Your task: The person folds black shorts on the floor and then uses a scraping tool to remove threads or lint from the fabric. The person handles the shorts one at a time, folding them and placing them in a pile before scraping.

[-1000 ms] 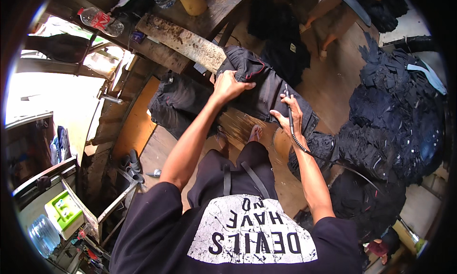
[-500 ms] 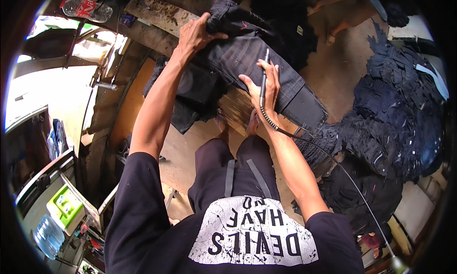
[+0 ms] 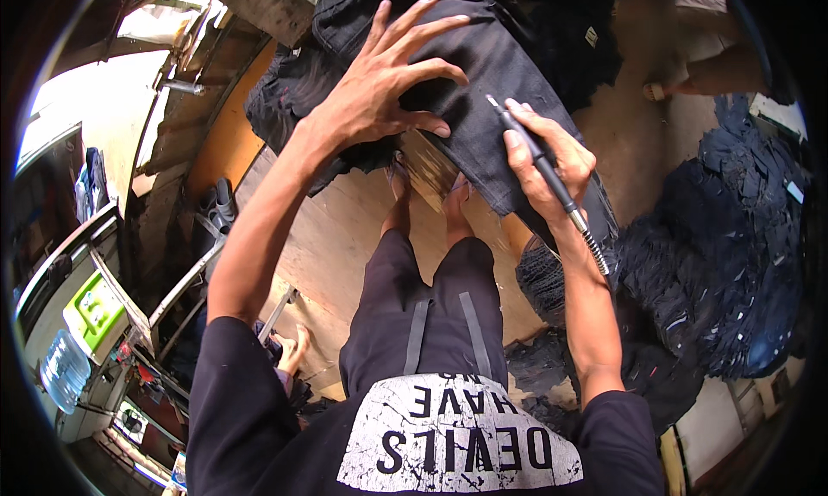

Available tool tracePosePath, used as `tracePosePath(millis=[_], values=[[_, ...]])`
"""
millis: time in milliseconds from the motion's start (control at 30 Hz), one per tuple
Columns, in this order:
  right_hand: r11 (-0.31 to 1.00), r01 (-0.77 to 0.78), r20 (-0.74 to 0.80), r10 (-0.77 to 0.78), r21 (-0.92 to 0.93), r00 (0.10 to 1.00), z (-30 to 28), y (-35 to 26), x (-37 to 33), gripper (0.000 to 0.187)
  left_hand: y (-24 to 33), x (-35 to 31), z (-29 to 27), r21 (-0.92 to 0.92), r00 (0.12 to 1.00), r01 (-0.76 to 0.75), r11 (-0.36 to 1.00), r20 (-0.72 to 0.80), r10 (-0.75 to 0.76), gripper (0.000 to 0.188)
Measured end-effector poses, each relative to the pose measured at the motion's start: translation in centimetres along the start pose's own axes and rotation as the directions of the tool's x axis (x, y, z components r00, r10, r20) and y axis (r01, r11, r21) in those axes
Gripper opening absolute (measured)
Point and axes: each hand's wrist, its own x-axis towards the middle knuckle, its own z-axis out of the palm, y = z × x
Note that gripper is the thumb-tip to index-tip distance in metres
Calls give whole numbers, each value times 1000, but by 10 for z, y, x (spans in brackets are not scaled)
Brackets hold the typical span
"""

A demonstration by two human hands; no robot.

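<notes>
while the left hand (image 3: 379, 91) lies flat with its fingers spread wide on the dark jeans (image 3: 483, 73), holding nothing and only pressing the cloth down, the right hand (image 3: 543, 164) has its grip closed around a slim black pen-shaped tool (image 3: 539, 164). the tool runs slantwise through the fist, its tip pointing up and to the left and resting on or just above the denim, close to the left hand's little finger. from the lower end of the tool a coiled spring sleeve and a thin cable (image 3: 595, 250) pass down along the right forearm. the jeans are stretched over a slanted wooden board (image 3: 431, 164), whose pale face shows under the cloth between the two hands; the garment hangs off it on both sides. below the board the person's bare feet (image 3: 427, 194) stand on a plywood floor (image 3: 345, 229). to the right, well apart from the hands, lies a big heap of dark denim garments (image 3: 716, 263). at the upper right another person's bare foot (image 3: 668, 89) rests on the floor. at far left stand a green box (image 3: 90, 310) and a clear water bottle (image 3: 65, 371).
</notes>
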Motion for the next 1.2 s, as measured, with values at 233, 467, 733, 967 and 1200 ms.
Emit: tracePosePath(millis=[233, 467, 733, 967, 1200], values=[[974, 226, 148, -228, 33, 962, 35, 8, 11, 28, -13, 4, 1, -78, 995, -103, 992, 5, 104, 76], [977, 213, 201, -214, 29, 956, 38, 11, 12, 26, -19, 6, -5, -136, 979, -32, 990, 194, 59, 77], [979, 199, 217, -206, 53, 954, 38, 10, 14, 28, -17, 8, -8, -175, 976, 6, 985, 214, 32, 77], [979, 204, 172, -204, 15, 964, 38, 12, 11, 28, -17, 9, -11, -199, 970, 38, 979, 245, 13, 77], [986, 168, 132, -164, -17, 977, 34, 11, 8, 29, -14, 11, -11, -161, 966, 46, 986, 257, -3, 80]])
